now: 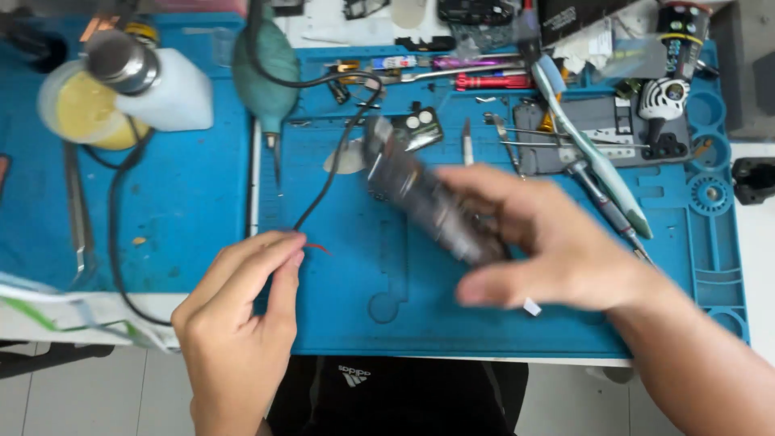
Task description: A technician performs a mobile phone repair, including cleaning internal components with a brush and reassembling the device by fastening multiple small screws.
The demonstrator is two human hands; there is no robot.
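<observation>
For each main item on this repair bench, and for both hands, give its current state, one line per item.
Right hand: gripping the dark device, motion-blurred.
Dark device: lifted off the mat, tilted, blurred.
Left hand: fingers pinched on the black cable's end.
Black cable: slack, trailing across the blue mat.
Toothbrush: lying flat on the mat.
White bottle: standing, capped.
Tweezers: lying untouched.

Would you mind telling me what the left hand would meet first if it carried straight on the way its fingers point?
Probably the thin black cable with red wire tips just beyond the left hand; depth is hard to judge.
</observation>
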